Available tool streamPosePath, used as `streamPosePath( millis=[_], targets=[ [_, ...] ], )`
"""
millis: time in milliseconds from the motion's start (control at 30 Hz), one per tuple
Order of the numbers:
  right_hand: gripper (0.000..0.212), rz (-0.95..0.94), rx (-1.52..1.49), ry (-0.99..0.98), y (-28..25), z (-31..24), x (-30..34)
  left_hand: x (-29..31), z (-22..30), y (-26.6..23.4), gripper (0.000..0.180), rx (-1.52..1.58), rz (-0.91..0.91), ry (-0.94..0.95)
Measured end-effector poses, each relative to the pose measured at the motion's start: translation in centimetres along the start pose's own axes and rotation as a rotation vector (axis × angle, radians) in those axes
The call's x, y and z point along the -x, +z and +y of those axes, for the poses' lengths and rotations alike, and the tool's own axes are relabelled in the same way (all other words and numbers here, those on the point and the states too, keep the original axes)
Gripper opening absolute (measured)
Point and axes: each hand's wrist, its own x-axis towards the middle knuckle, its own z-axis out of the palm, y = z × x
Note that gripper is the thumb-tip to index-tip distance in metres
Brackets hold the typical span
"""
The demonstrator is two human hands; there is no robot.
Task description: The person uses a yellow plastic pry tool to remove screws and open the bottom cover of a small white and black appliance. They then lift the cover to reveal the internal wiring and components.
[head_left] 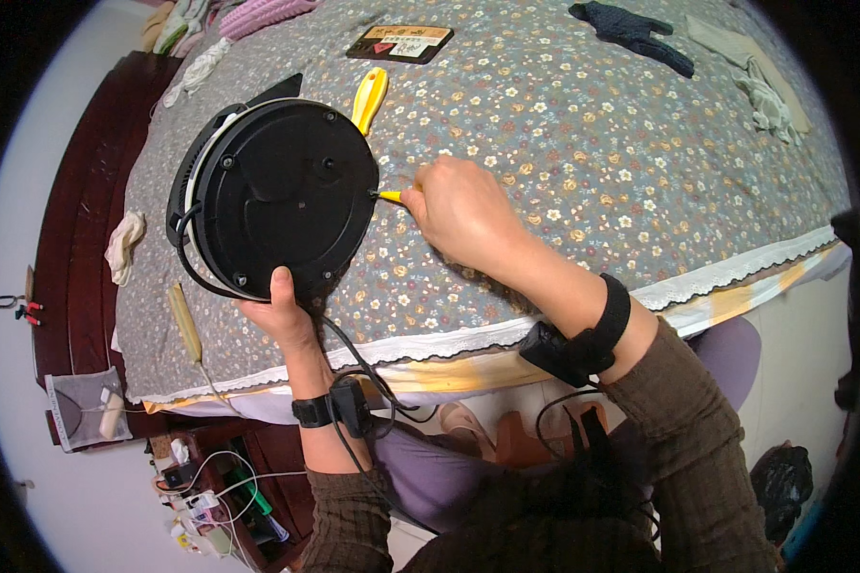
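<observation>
A round black appliance base (287, 205) with a white rim stands tilted up on the bed, its flat underside with several screw holes facing me. My left hand (280, 310) grips its lower edge, thumb on the underside and fingers hidden behind. My right hand (461, 205) is closed round a yellow screwdriver (390, 197); most of its handle is hidden in the fist. The tip meets a screw hole near the base's right edge. A black cord (193, 260) loops along the left side. Beyond the base lies a yellow-handled tool (370, 95), partly hidden.
The bed has a flowered grey cover (545, 124). On it lie a dark flat box (401, 43), a small dark garment (634, 36), pale clothes (760, 86) and a white cloth (124, 246). A yellowish stick with a cord (186, 325) lies left. Chargers and cables (210, 497) crowd a bedside cabinet.
</observation>
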Motion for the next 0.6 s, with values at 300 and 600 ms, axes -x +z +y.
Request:
streamPosePath(
  millis=[300, 600],
  targets=[
    [0.014, 0.188, 0.203, -0.164, 0.44, -0.61, 0.17, 0.14, 0.21, 0.12, 0.076, -0.002, 0.008, 0.009],
    [0.021, 0.057, 0.204, -0.089, -0.14, -1.00, -0.07, -0.03, -0.09, -0.17, 0.077, -0.012, 0.011, -0.007]
  ],
)
